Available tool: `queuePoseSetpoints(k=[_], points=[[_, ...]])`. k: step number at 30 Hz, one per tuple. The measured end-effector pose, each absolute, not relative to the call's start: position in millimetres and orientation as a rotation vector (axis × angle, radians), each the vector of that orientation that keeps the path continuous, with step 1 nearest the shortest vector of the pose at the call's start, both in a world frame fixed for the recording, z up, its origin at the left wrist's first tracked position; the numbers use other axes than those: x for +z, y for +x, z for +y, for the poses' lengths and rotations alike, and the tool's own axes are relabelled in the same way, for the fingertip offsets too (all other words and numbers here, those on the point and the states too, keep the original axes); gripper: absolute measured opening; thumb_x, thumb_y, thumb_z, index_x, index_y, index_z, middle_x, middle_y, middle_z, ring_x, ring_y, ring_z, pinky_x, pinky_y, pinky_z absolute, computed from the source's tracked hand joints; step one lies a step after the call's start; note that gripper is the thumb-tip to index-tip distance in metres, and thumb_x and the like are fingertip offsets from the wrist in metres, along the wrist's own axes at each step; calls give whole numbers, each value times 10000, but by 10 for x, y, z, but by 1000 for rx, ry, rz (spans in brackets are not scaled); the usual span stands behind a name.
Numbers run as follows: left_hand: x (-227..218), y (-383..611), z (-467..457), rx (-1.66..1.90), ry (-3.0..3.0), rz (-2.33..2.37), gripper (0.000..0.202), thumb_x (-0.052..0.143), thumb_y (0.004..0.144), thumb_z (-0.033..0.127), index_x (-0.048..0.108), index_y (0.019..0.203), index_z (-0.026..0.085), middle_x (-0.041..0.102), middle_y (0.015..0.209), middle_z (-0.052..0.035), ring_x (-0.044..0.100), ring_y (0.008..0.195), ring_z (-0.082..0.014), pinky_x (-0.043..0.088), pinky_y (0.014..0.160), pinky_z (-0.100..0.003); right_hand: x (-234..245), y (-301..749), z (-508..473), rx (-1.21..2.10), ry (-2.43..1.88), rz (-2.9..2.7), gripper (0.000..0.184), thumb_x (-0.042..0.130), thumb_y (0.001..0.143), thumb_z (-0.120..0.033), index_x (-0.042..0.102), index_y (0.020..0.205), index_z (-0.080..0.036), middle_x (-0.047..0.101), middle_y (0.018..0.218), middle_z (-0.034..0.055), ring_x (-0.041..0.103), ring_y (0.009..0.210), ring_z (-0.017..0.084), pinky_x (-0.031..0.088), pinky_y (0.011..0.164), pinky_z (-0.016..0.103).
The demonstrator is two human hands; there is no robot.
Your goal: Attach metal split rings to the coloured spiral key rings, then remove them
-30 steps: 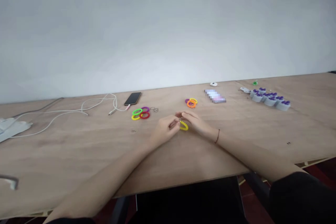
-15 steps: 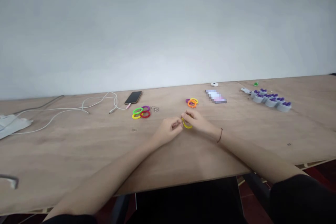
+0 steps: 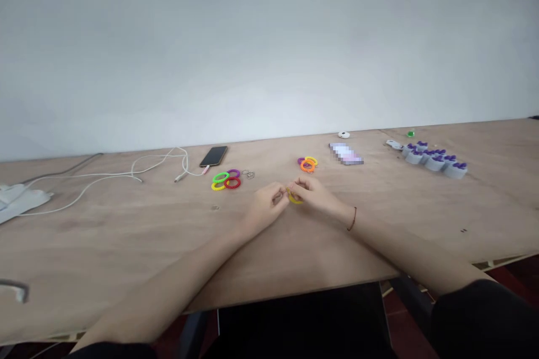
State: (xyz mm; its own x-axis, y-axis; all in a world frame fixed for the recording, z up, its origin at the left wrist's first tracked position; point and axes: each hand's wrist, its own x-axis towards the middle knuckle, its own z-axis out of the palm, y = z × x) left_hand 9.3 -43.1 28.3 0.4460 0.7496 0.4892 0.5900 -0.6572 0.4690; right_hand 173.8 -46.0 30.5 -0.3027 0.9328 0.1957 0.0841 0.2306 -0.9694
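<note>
the right hand [image 3: 298,186] tightly pinches a yellow coil [image 3: 295,201].

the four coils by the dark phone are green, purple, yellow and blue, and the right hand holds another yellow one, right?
Not quite: none of those four is blue. The head view shows a red coil there, with the green coil, purple coil and yellow coil by the dark phone. The right hand does hold another yellow one.
</note>
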Motion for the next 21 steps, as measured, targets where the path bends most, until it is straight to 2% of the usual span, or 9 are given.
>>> queuePoseSetpoints(k=[5,12,21], points=[[268,93,-430,1015,2443,1206,147,460,803,228,532,692,163,488,600,28,420,556,-103,316,555,-219,314,1718,-487,1338,-1011,-1432,206,608,699,-346,565,726,-146,577,670,-11,486,576,83,372,568,228],[255,91,-448,1090,2295,1194,156,447,826,238,537,725,162,479,593,38,409,544,-93,317,532,-208,271,1703,-489,1132,-975,-1511,170,615,708,-296,649,767,-140,667,830,56,597,801,158,449,742,286],[225,70,-464,1156,2389,1187,146,463,835,236,558,752,163,481,597,32,431,565,-98,338,551,-216,234,1684,-512,930,-950,-1587,160,579,747,-263,674,792,-143,691,845,62,625,804,176,479,719,289]])
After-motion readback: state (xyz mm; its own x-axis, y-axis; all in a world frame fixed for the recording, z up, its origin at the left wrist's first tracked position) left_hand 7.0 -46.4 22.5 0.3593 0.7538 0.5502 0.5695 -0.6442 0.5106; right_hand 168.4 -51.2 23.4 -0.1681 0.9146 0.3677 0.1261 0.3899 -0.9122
